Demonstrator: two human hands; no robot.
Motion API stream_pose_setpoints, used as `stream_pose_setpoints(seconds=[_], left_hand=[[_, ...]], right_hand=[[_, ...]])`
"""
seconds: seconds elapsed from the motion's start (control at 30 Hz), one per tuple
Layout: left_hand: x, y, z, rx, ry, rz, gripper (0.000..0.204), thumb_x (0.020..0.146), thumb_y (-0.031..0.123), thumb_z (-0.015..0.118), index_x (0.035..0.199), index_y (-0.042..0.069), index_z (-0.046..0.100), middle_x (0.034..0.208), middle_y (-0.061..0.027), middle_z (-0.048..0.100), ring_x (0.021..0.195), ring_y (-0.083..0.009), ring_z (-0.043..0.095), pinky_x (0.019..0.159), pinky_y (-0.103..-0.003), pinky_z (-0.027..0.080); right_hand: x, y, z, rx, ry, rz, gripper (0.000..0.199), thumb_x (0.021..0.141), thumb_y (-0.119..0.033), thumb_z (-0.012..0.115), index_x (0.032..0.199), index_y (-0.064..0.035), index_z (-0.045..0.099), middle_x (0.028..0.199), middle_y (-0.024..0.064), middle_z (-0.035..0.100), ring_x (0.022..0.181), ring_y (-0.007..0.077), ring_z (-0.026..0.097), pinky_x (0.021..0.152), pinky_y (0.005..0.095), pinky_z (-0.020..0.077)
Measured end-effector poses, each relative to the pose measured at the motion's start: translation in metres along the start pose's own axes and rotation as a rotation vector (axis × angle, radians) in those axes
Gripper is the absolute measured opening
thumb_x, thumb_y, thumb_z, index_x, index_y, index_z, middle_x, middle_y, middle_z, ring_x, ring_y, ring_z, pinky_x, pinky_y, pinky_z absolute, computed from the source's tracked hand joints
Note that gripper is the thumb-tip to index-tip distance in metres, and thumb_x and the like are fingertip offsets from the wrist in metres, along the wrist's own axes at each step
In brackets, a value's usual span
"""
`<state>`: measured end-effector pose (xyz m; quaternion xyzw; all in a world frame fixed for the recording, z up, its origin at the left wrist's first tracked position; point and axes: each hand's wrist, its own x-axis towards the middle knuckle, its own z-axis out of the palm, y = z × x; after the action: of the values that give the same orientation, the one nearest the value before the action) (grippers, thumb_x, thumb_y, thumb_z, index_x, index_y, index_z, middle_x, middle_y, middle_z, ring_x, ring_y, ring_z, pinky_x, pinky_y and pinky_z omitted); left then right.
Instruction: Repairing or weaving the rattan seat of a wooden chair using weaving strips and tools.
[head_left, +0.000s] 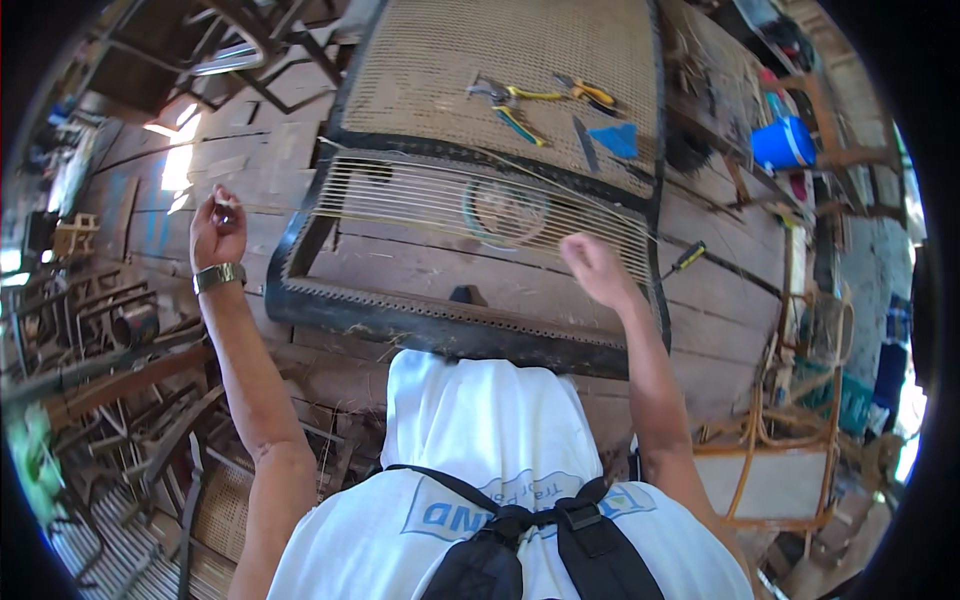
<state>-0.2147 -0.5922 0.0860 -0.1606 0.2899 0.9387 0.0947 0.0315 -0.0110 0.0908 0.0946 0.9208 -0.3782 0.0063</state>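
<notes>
A dark wooden frame [290, 255] lies in front of me, with rows of pale cane strands [400, 195] stretched across its open near section. Past the left rail, my left hand [220, 230] is raised with its fingers pinched, and a thin cane strand runs from it toward the frame. Over the right part of the strands, my right hand [595, 268] has curled fingers; blur hides what they may hold. Below the strands sits a round coil [507, 210]. The frame's far section carries a finished woven cane panel [430, 70].
On the panel lie pliers [595, 97], more hand tools [520, 125] and a blue scrap [615, 140]. A screwdriver [690, 257] rests on the plank floor at right. A blue bucket [783, 143] stands beyond. Wooden chair frames crowd the left [110, 300]; another chair [765, 480] is at right.
</notes>
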Motion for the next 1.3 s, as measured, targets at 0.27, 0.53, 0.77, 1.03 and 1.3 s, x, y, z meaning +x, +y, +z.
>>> stream_pose_setpoints(seconds=[0.27,0.53,0.77,1.03,1.3], left_hand=[[-0.075,0.035,0.057,0.529,0.254,0.396,0.017,0.092,0.0,0.058,0.108,0.0,0.064,0.103,-0.0198,0.069,0.087,-0.025,0.07,0.079,-0.035,0.061],[-0.078,0.016,0.023,1.671,0.222,0.44,0.036,0.09,0.008,0.048,0.118,0.01,0.069,0.095,-0.0073,0.075,0.076,-0.0139,0.07,0.066,-0.03,0.055],[-0.075,0.024,0.015,2.376,-0.568,0.637,0.034,0.096,0.032,0.06,0.123,0.012,0.062,0.126,-0.0152,0.063,0.101,-0.0372,0.065,0.087,-0.047,0.052],[-0.026,0.185,-0.135,2.702,-0.782,0.51,0.019,0.091,0.026,0.064,0.102,0.013,0.069,0.131,-0.0061,0.062,0.127,-0.0359,0.052,0.103,-0.049,0.044],[0.106,0.458,-0.245,2.737,-0.127,-0.141,0.017,0.095,0.021,0.061,0.095,0.01,0.073,0.074,-0.0066,0.065,0.07,-0.0171,0.064,0.063,-0.036,0.053]], right_hand=[[0.043,-0.094,0.046,0.371,-0.363,-0.185,0.02,0.097,-0.019,0.065,0.088,-0.0013,0.066,0.069,-0.0039,0.056,0.065,0.0051,0.046,0.058,0.0257,0.0405],[-0.003,-0.12,0.057,0.44,-0.383,-0.276,0.023,0.093,-0.023,0.068,0.086,-0.0013,0.066,0.065,0.0007,0.055,0.061,0.0093,0.046,0.058,0.0303,0.0422],[0.015,-0.132,0.018,0.575,-0.307,-0.217,0.015,0.096,-0.014,0.067,0.086,-0.0022,0.063,0.073,-0.0084,0.052,0.069,0.0014,0.044,0.061,0.0202,0.0395],[0.086,-0.122,0.091,0.381,-0.639,0.176,0.019,0.093,-0.02,0.07,0.083,-0.0061,0.063,0.068,-0.0068,0.054,0.06,0.0027,0.045,0.054,0.0224,0.0372],[0.102,-0.15,0.169,0.248,-0.674,0.259,0.024,0.094,-0.029,0.068,0.083,-0.0081,0.062,0.069,-0.0064,0.055,0.062,0.0049,0.047,0.057,0.025,0.0397]])
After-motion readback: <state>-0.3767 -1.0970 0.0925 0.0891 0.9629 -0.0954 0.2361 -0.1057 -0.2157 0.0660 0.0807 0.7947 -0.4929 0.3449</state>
